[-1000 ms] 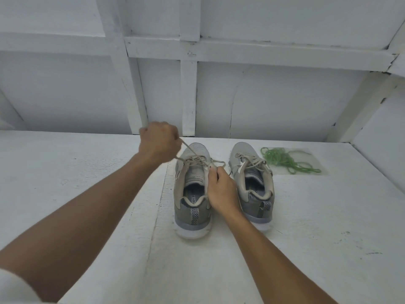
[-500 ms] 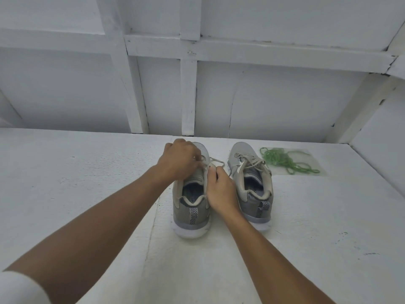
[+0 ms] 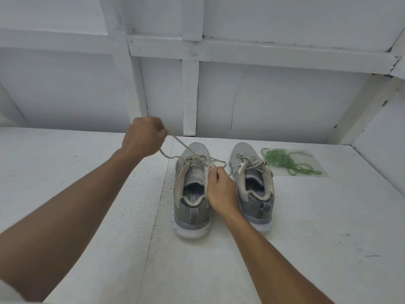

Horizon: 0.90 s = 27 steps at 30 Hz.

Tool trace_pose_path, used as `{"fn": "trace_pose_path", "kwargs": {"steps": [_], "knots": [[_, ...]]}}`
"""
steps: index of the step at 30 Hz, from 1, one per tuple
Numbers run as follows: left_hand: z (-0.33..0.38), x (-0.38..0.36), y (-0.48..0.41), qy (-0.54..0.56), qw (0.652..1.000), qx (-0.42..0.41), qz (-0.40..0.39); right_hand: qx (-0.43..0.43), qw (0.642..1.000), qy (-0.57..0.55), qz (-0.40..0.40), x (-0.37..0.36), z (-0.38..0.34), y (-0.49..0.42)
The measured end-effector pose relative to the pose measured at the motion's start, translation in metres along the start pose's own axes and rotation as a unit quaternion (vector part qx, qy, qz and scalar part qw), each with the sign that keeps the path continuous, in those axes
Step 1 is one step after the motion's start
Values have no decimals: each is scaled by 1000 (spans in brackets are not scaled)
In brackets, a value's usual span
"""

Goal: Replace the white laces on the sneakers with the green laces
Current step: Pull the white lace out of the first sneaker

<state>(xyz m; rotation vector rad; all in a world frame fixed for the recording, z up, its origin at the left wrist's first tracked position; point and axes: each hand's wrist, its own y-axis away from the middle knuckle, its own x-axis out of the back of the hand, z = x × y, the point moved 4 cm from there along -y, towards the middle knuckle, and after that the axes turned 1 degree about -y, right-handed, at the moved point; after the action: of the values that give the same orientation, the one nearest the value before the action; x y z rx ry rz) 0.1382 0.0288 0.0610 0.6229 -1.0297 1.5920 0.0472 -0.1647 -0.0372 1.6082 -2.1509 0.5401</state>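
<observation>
I see the white table (image 3: 306,238) across the bottom of the frame. In the middle stand the left sneaker (image 3: 192,207) and the right sneaker (image 3: 254,189), which is fully laced in white. My right hand (image 3: 221,189) grips the left sneaker's side. My left hand (image 3: 144,137), higher up, pinches the white lace (image 3: 184,145). The green laces (image 3: 282,160) lie piled at the right, untouched. I think we've barely begun.

left hand (image 3: 143,137) grips white lace (image 3: 185,148) | right hand (image 3: 222,190) holds left sneaker (image 3: 191,213)
</observation>
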Motion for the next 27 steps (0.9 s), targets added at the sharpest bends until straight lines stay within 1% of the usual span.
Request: {"fn": "trace_pose_path", "kwargs": {"steps": [4, 5, 7, 12, 15, 16, 17, 19, 20, 21, 22, 23, 25, 26, 27], "knots": [[-16, 20, -5, 36, 992, 90, 78, -3, 1000, 2, 2, -1, 3, -1], [-20, 26, -6, 42, 990, 104, 90, -2, 1000, 2, 2, -1, 3, -1], [-23, 31, -6, 39, 991, 101, 83, 0, 1000, 6, 4, 0, 3, -1], [-17, 9, 13, 26, 999, 38, 2, -4, 1000, 1, 2, -2, 2, -2], [-13, -11, 26, 3, 999, 12, -44, -5, 1000, -1, 1, -2, 2, -2], [-13, -18, 30, -18, 997, 10, -70, -6, 1000, 0, 0, -2, 2, -2], [-15, -26, 32, -48, 993, 12, -108, -7, 1000, 2, -1, -3, 2, -2], [-21, -42, 37, -120, 972, 18, -201, -6, 1000, 11, -3, -2, 3, -3], [-23, -48, 40, -149, 961, 17, -234, -3, 1000, 21, -6, -2, 3, -4], [-24, -51, 40, -165, 955, 16, -247, 1, 999, 37, -13, -2, 3, -6], [-24, -51, 40, -165, 957, 16, -238, 4, 998, 56, -23, -1, 2, -8], [-22, -48, 39, -147, 966, 19, -212, 5, 997, 72, -34, 0, 1, -9], [-12, -40, 38, -64, 987, 23, -148, 3, 994, 92, -49, 3, -2, -13], [-4, -38, 40, -15, 991, 26, -133, 7, 994, 94, -49, 5, -5, -14], [3, -38, 43, 20, 990, 24, -134, 16, 994, 94, -47, 7, -8, -16]]}}
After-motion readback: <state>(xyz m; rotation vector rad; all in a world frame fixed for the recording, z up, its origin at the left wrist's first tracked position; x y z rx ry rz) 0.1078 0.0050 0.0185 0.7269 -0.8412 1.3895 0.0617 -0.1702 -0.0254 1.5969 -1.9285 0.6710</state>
